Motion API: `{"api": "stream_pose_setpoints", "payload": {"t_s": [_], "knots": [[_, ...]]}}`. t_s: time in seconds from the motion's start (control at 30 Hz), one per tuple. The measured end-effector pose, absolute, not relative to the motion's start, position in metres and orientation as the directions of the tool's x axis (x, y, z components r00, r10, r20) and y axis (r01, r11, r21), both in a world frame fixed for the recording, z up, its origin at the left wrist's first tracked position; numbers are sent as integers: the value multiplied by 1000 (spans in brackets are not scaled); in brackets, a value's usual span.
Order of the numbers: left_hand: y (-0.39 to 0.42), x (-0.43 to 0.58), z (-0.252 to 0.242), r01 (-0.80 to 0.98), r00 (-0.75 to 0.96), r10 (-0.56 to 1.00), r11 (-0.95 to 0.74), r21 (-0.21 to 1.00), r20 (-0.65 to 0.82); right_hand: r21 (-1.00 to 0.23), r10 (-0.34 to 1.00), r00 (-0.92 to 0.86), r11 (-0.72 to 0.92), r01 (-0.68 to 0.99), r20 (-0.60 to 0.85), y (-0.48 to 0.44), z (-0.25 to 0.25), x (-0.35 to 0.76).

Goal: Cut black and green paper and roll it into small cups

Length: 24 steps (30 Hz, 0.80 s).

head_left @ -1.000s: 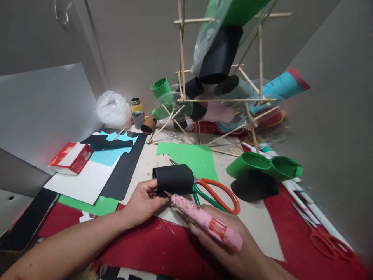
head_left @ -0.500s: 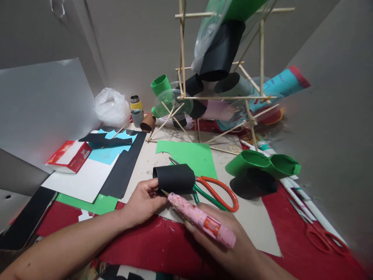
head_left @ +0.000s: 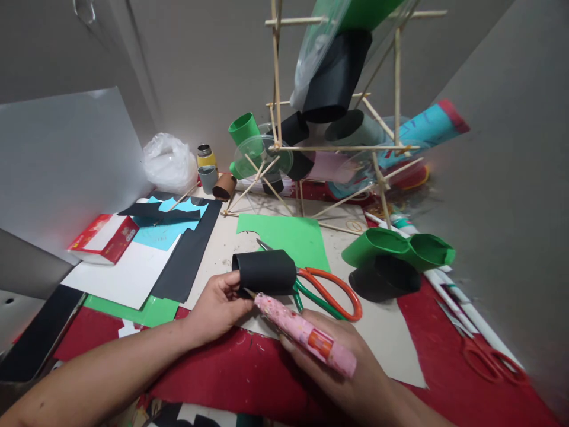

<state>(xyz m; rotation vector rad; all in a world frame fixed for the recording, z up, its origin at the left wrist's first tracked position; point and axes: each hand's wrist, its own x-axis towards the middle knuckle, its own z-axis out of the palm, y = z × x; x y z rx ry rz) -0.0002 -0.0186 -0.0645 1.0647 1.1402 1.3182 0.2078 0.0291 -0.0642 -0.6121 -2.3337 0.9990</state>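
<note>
My left hand (head_left: 222, 303) pinches the near left edge of a black paper tube (head_left: 265, 271) that lies on its side. In my right hand (head_left: 329, 350) is a pink patterned tube with a pointed tip (head_left: 300, 329), its fingers wrapped round from below. That tip rests at the black paper's lower left edge, close to my left fingertips. Scissors with orange and green handles (head_left: 340, 287) lie just behind and to the right, their blades partly hidden by the black tube. A sheet of green paper (head_left: 291, 234) is behind them.
A stick frame (head_left: 347, 148) with plastic discs and paper tubes rises at the back. Joined green paper tubes (head_left: 386, 244) stand at right, near red-handled scissors (head_left: 491, 359). Paper sheets (head_left: 120, 279) and a red-and-white box (head_left: 104, 237) lie left, a plastic bag (head_left: 169, 161) behind.
The view has shifted very slightly, so everything sits a few pixels further left. Both hands keep the same hold on the black paper tube and the pink tube.
</note>
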Motion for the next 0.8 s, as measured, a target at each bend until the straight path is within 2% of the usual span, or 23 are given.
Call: {"api": "stream_pose_setpoints", "payload": {"t_s": [0.8], "knots": [[-19, -1, -66, -202, -112, 994, -15, 979, -7, -762, 624, -733, 604, 232, 272, 30, -63, 210]]}}
